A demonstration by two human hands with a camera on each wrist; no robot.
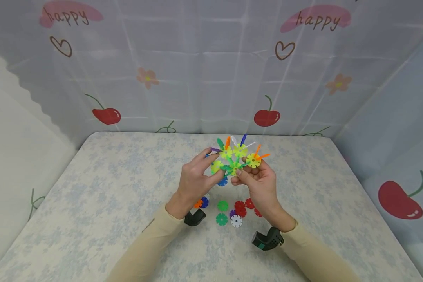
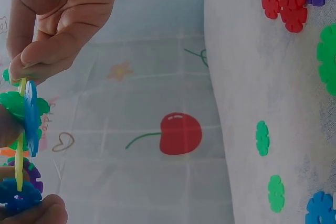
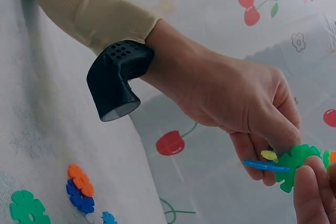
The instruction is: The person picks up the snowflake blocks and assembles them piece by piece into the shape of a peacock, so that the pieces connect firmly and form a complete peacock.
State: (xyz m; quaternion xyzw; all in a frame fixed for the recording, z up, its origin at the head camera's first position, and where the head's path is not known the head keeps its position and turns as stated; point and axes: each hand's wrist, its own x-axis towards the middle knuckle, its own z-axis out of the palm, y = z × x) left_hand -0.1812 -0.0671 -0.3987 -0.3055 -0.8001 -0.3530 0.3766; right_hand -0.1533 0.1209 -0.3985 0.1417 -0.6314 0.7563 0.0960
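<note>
A cluster of interlocking snowflake discs (image 1: 240, 150) is held up above the table between both hands. Its yellow discs carry green, orange, white, blue and purple ones set edge-on. My left hand (image 1: 197, 177) grips the cluster's left side between thumb and fingers. On the right, my right hand (image 1: 262, 183) pinches it, thumb in front beside a green disc (image 3: 296, 162). A blue disc (image 1: 222, 181) shows under the cluster; the left wrist view has a blue disc (image 2: 32, 119) edge-on against the yellow. The fingers partly hide the joints.
Loose discs lie on the table below the hands: red discs (image 1: 240, 208), a white disc (image 1: 236, 221), green discs (image 1: 223, 206), an orange disc (image 1: 198, 203) and a dark blue disc (image 1: 205, 202). A printed curtain (image 1: 204, 78) hangs behind the table (image 1: 127, 188).
</note>
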